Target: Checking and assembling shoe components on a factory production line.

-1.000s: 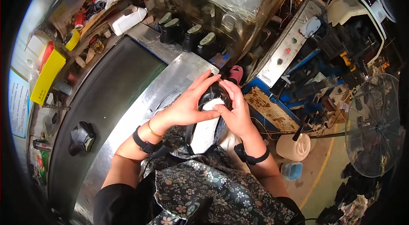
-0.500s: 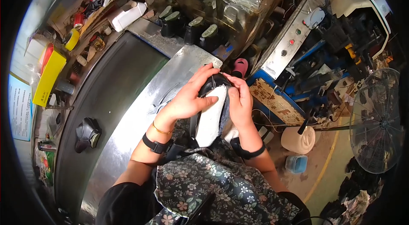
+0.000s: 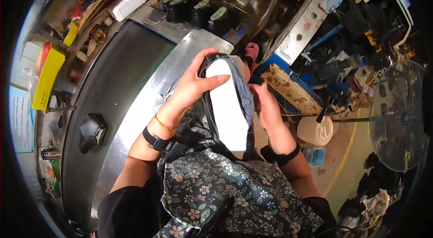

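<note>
In front of my body is a shoe upper (image 3: 244,89), black outside with a grey-blue lining, stretched over a form with its white sole side (image 3: 224,102) facing up. My left hand (image 3: 191,85) is closed around its far left side, the thumb pressed on the white sole and the fingers wrapped over the black edge. On the other side, my right hand (image 3: 267,105) is beside the upper's right edge, its thumb raised and apart. Its fingertips are near the lining; the upper partly hides them, and contact is unclear.
A black shoe (image 3: 93,132) lies on the dark conveyor belt (image 3: 122,64) to the left. Several black shoe forms (image 3: 200,15) stand beyond the metal table edge (image 3: 200,42). To the right are a control panel (image 3: 301,30), a beige drum (image 3: 314,130) and a fan (image 3: 401,116).
My right hand has come off the upper's far end and moved right and down. The upper has turned and shifted slightly, showing more white sole and lining. My left hand keeps its hold.
</note>
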### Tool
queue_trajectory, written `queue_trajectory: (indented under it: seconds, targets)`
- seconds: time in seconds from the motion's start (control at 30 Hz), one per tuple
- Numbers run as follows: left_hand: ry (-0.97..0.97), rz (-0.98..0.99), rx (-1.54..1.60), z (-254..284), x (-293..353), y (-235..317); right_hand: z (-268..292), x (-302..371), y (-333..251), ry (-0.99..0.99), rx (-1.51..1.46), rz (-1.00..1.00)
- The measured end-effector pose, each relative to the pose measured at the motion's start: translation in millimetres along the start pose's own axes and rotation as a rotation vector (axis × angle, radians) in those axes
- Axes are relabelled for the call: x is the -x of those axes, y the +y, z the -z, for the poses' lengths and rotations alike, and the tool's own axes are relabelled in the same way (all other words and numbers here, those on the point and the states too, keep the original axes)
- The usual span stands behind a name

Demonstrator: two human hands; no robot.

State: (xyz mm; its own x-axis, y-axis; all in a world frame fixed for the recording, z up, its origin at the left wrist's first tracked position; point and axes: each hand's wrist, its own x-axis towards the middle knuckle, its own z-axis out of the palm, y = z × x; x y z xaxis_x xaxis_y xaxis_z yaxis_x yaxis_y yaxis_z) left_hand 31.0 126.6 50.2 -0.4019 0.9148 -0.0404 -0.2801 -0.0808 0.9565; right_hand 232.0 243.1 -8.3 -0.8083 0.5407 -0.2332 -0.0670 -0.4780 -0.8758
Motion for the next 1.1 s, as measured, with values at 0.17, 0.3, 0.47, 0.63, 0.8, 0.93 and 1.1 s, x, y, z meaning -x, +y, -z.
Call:
queue_trajectory:
  seconds: [0.17,0.3,0.47,0.63,0.8,0.93,1.1]
  targets:
    - [0.04,0.076,0.022,4,16,-39,-19,3,39,0.094,0.228,-0.26]
    - [0.061,-0.062,-0.243,9,9,-54,-45,-11,-12,-0.086,1.256,-0.079]
    - [0.081,0.028,-0.151,14,1,-43,-54,-23,-15,-0.058,1.37,0.062]
    - [0.02,-0.03,-0.289,12,20,-68,-9,28,44,-0.248,0.563,0.131]
    - [0.306,0.013,0.191,11,14,-75,-46,14,30,-0.008,0.297,0.068]
    - [0.289,-0.119,-1.455,1,26,-36,-68,10,40,0.087,0.743,0.219]
    - [-0.047,0.046,-0.86,40,22,-33,-73,14,49,0.125,0.697,0.296]
